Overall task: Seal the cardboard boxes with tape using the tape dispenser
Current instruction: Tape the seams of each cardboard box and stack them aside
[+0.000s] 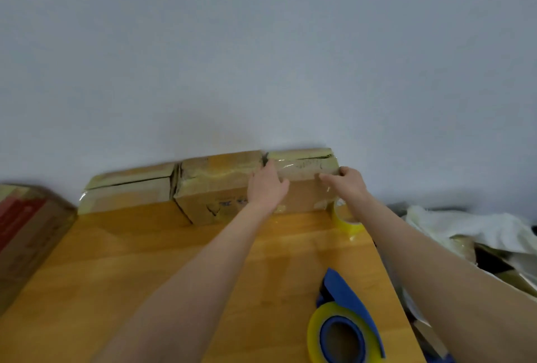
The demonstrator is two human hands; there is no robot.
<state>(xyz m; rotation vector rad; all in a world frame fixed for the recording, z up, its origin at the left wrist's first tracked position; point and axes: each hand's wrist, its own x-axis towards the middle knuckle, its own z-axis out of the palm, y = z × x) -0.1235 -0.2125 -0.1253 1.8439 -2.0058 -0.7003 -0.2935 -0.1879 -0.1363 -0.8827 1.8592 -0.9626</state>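
Three taped cardboard boxes stand in a row against the wall at the far edge of the wooden table (145,261): a left box (128,191), a middle box (215,188) and a right box (305,185). My left hand (266,185) lies flat on the right box's left side, fingers reaching its top edge. My right hand (347,182) holds the box's upper right corner with curled fingers. The blue tape dispenser (345,325) with its yellowish roll lies near the table's front right, untouched.
A loose roll of yellow tape (347,220) sits at the right box's right end. A larger brown box with red print (26,226) stands left of the table. White wrapping and cardboard scraps (476,232) pile up on the right.
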